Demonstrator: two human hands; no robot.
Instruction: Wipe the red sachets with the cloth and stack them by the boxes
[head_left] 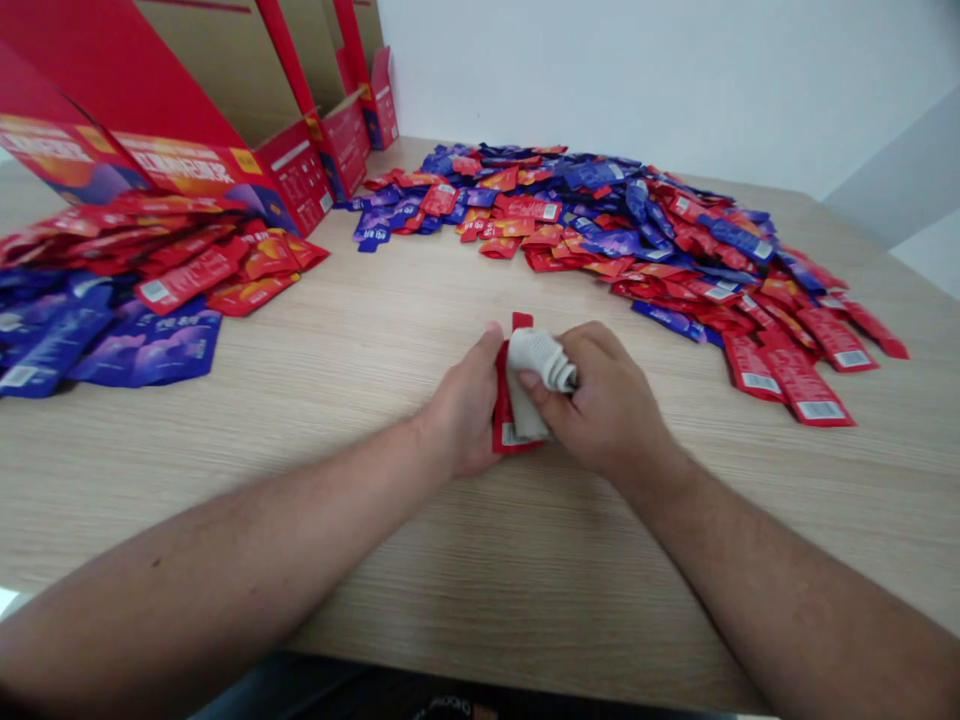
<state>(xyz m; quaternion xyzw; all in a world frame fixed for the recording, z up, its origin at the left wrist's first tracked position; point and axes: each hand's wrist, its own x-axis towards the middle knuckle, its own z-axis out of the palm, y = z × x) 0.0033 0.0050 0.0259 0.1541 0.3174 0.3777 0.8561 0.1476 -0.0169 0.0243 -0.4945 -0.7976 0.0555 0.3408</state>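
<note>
In the head view, my left hand [469,410] is closed around the left side of a red sachet [503,385] held just above the table. A folded pale cloth [534,362] is gripped by my right hand [607,395], thumb in front and fingers curled behind. The cloth lies against the sachet's face and covers much of it. A red top end and part of a white label at the bottom of the sachet still show. My left fingertips are hidden behind the sachet.
A long curved heap of red and blue sachets [585,215] spreads across the back and right. Another pile, red sachets [195,260] beside blue sachets [142,335], lies at the left. Open red cartons [202,165] stand behind it on the wooden table [360,360], near a white wall [600,80].
</note>
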